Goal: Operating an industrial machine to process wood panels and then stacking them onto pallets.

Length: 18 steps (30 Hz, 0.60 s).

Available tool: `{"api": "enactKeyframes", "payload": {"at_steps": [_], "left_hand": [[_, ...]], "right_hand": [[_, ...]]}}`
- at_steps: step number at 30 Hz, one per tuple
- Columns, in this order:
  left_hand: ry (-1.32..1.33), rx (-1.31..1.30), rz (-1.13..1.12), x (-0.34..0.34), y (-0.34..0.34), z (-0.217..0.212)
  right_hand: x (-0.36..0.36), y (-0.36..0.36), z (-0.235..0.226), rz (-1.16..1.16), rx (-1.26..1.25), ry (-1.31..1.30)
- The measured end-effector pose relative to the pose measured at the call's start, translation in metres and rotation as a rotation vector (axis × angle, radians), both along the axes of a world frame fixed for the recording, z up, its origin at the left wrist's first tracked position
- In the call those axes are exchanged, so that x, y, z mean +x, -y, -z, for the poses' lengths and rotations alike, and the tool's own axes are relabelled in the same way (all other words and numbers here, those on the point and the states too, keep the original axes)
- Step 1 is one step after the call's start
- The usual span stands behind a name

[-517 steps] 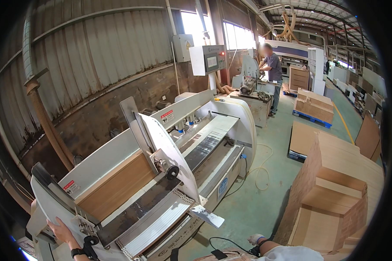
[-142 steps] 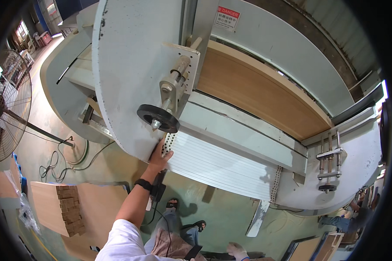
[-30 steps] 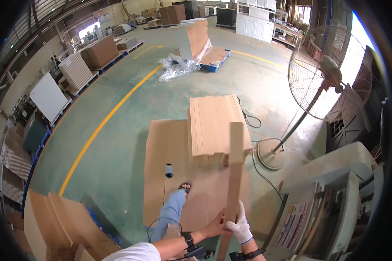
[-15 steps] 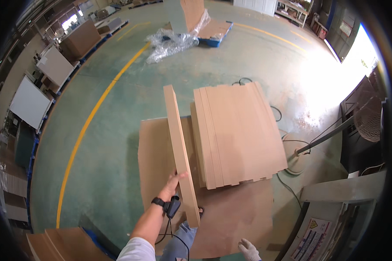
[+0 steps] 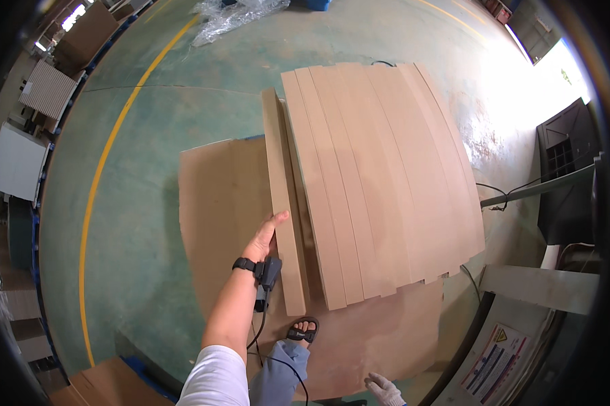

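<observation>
Notably, the left hand [image 5: 268, 235] alone clasps the board [image 5: 280, 176], the gloved right hand [image 5: 382, 388] half-open and seemingly empty, so slippage could injure the sandalled foot [image 5: 303, 330].

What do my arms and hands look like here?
Left hand: bare, with a black wristband, boxy black device and thin black cable at the wrist, and a white sleeve higher up. Right hand: a whitish glove; that arm is out of frame.
</observation>
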State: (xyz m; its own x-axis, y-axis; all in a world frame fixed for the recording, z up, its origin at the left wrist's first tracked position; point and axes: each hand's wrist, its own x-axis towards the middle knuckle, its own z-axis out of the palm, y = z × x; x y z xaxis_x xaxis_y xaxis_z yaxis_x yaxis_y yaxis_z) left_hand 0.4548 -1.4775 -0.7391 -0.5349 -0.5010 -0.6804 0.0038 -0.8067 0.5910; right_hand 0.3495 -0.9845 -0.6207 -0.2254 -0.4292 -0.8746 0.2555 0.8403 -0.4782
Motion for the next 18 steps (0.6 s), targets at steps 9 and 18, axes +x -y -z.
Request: {"api": "enactKeyframes", "payload": {"at_steps": [9, 18], "left_hand": [[-0.010, -0.030, -0.017, -0.030, -0.003, 0.022], [0.377, -0.321, 0.237, -0.074, -0.025, -0.006]], "right_hand": [[0.029, -0.001, 0.019, 0.114, -0.032, 0.094], [0.052, -0.052, 0.039, 0.154, 0.034, 0.207]]}}
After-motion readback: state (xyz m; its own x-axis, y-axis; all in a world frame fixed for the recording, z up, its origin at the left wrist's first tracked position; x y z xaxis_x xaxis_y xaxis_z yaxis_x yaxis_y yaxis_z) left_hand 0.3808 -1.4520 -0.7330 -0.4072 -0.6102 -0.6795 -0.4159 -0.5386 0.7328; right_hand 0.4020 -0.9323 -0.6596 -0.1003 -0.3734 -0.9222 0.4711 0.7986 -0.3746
